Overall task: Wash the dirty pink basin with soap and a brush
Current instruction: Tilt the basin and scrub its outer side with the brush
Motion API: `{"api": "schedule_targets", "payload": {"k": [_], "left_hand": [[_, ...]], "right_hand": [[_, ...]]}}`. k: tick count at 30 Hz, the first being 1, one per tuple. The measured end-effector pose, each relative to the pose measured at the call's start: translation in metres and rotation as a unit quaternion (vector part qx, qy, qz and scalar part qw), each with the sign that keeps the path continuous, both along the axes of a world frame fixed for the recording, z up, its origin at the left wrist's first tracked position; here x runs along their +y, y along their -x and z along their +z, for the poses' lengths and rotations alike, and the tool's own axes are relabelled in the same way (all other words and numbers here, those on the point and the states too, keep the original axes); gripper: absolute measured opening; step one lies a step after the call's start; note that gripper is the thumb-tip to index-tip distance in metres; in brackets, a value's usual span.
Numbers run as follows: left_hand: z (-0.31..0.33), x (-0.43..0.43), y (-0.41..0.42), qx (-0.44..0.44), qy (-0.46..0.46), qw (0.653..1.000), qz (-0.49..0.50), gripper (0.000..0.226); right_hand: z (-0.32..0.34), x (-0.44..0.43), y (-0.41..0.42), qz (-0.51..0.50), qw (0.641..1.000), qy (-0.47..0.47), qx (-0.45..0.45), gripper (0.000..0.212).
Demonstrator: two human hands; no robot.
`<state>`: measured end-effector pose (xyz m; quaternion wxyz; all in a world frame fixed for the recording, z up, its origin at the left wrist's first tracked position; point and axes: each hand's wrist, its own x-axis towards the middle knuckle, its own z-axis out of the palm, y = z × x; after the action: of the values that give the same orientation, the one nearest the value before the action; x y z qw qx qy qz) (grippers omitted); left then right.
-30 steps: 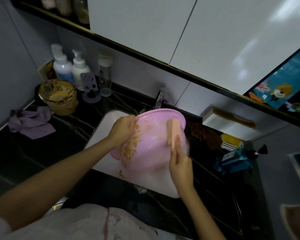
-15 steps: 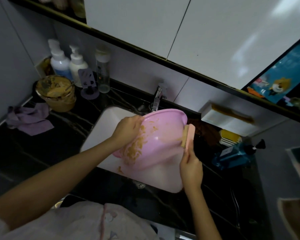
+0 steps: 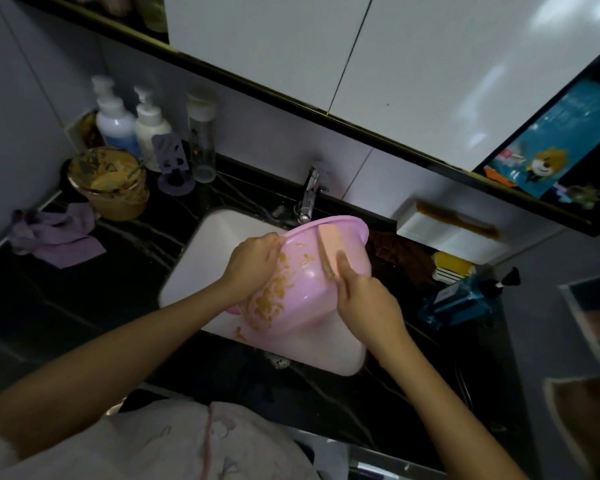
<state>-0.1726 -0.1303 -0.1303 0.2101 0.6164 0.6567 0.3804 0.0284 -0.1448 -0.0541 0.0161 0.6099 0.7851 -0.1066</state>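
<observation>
Both bare arms reach forward. The left hand [image 3: 253, 259] curls its fingers over the rim of the round pink plastic basin [image 3: 319, 299]. The right hand [image 3: 366, 301] grips the flat peach-pink brush [image 3: 329, 249], with one finger straight along it.

The left hand [image 3: 253, 261] grips the rim of the round pink plastic basin [image 3: 312, 292] with its fingertips out of sight behind the wall. The right hand [image 3: 364, 299] covers the lower end of the flat peach-pink brush [image 3: 329, 247] — its bristles cannot be made out. The tilted basin hides the middle of the white rectangular sink [image 3: 205, 258] and the mouth of the chrome tap [image 3: 309, 192]; labels on the two white pump bottles [image 3: 115, 123] are too small to read, dim jars [image 3: 153, 12] are cut by the top edge, and a brownish shape [image 3: 582, 424] at lower right is blurred and cut off — unidentifiable.
</observation>
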Motion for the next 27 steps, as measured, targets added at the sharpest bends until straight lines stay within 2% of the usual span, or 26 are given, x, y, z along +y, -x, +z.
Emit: {"api": "schedule_targets", "payload": {"k": [2,4,6,9,13,18,22,24,27], "left_hand": [[0.001,-0.001,0.002,-0.002,0.001,1.0,-0.001,0.04],[0.004,-0.001,-0.003,0.011,-0.001,1.0,-0.004,0.04],[0.004,-0.001,-0.006,0.02,-0.004,1.0,-0.007,0.042],[0.004,0.001,0.0,0.011,0.01,1.0,-0.004,0.035],[0.009,0.002,-0.008,0.019,0.017,0.999,-0.036,0.031],[0.005,0.003,0.002,-0.006,0.022,1.0,-0.012,0.033],[0.006,0.005,0.0,-0.009,0.015,1.0,-0.025,0.034],[0.003,0.008,0.002,-0.01,0.009,1.0,-0.022,0.033],[0.0,0.011,0.011,-0.034,0.006,0.999,-0.013,0.032]], "right_hand": [[0.003,0.02,-0.015,-0.064,0.998,0.011,-0.02,0.048],[0.005,0.036,-0.022,-0.148,0.988,0.029,0.013,0.045],[0.004,0.021,-0.007,-0.124,0.992,0.021,0.033,0.047],[-0.002,-0.011,0.006,-0.02,0.998,0.011,0.062,0.052],[-0.004,0.024,-0.017,-0.178,0.978,0.013,0.105,0.049],[-0.004,-0.015,0.001,-0.028,0.995,0.008,0.097,0.053],[-0.001,0.027,-0.025,-0.2,0.968,0.023,0.149,0.045],[-0.004,0.01,-0.007,-0.156,0.975,0.007,0.159,0.046],[-0.01,-0.024,0.008,0.035,0.988,0.047,0.145,0.054]]}}
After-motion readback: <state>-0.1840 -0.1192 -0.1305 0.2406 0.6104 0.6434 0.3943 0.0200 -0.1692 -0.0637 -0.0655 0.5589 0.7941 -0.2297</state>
